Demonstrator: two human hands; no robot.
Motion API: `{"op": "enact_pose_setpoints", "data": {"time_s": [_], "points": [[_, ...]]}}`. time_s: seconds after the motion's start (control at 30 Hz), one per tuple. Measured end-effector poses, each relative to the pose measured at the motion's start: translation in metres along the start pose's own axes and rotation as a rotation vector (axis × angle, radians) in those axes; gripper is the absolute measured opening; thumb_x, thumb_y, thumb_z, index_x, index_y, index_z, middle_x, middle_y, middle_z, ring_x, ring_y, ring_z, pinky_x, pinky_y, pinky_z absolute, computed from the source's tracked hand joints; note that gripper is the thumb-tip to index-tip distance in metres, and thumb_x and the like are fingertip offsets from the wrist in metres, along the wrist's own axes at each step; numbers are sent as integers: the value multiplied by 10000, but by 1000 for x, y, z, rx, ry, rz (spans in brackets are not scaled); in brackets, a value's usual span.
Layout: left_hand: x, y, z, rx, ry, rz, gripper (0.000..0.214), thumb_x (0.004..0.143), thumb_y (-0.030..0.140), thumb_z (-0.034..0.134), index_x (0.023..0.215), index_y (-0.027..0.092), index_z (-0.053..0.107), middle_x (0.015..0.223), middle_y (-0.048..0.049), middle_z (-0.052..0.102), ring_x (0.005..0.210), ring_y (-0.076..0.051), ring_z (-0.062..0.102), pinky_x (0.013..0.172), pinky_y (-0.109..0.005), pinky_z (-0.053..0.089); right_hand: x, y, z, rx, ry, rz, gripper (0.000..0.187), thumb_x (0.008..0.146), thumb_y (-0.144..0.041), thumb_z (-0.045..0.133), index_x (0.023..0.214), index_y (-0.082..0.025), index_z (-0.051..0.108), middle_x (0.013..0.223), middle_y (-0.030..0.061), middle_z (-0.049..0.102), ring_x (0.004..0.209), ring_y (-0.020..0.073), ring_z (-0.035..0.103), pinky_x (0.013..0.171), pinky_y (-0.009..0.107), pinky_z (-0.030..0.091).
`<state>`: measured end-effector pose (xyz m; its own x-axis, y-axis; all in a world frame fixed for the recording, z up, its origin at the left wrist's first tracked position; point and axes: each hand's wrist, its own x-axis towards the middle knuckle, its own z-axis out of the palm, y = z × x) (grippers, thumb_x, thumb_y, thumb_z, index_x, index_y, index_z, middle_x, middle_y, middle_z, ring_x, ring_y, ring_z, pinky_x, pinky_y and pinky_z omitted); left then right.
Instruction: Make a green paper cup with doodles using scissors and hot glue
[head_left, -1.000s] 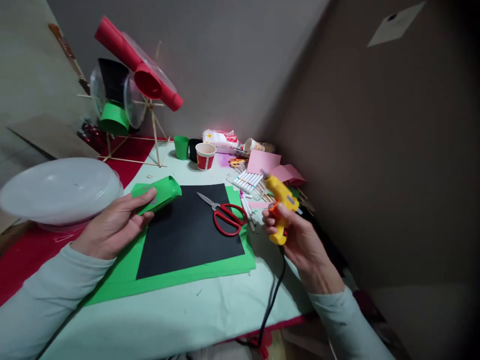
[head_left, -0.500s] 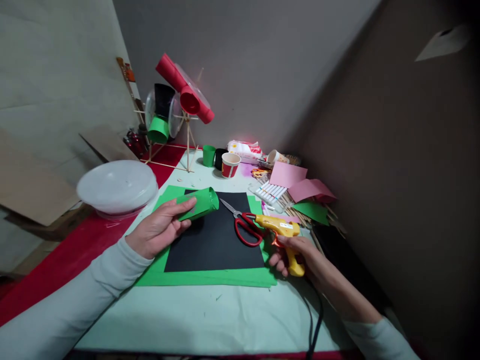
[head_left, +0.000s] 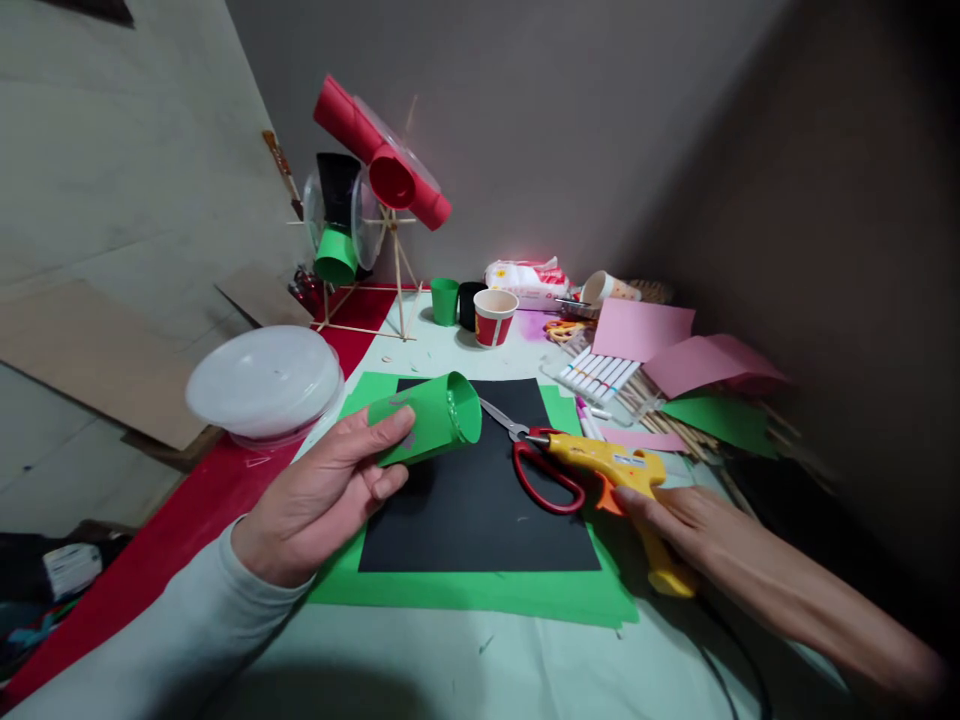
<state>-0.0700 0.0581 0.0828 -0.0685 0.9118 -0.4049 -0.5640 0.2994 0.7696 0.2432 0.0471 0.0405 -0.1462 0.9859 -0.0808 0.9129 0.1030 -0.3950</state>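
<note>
My left hand point(head_left: 322, 495) is closed around a green paper-covered cup point(head_left: 431, 420), held on its side with the open mouth facing right, just above a black sheet point(head_left: 480, 510). The black sheet lies on larger green sheets point(head_left: 487, 592). My right hand point(head_left: 701, 540) rests with fingers stretched out against the handle of a yellow glue gun point(head_left: 600, 458). The gun lies on the table, its nozzle pointing left over red-handled scissors point(head_left: 546, 482). Its black cord trails off towards the near right.
A white plastic lid point(head_left: 262, 380) sits at the left on a red cloth. At the back stands a stick-frame model point(head_left: 375, 200) with red, black and green cups. Paper cups point(head_left: 495, 315), a marker set point(head_left: 600, 372), pink sheets point(head_left: 645, 328) and sticks crowd the back right.
My right hand has brought the glue gun down from the air and laid it on the table, and its fingers have loosened. My left hand has kept hold of the green cup.
</note>
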Motion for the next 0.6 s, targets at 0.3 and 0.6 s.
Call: {"op": "enact_pose_setpoints", "data": {"time_s": [0.3, 0.6], "points": [[-1, -1, 6, -2, 47, -49, 295, 859, -11, 687, 627, 140, 584, 549, 64, 530, 331, -25, 400, 282, -115, 368, 0, 8, 14, -281, 153, -195, 541, 1018, -477, 330, 512, -294, 383, 387, 61, 523, 273, 202, 452, 368, 324, 228], [-8, -1, 14, 64, 152, -213, 330, 948, 83, 616, 647, 155, 500, 501, 87, 505, 233, -1, 326, 239, -96, 240, -2, -77, 12, 243, 271, -505, 204, 1034, -324, 537, 1200, -211, 570, 844, 33, 742, 696, 191, 718, 584, 276, 509]]}}
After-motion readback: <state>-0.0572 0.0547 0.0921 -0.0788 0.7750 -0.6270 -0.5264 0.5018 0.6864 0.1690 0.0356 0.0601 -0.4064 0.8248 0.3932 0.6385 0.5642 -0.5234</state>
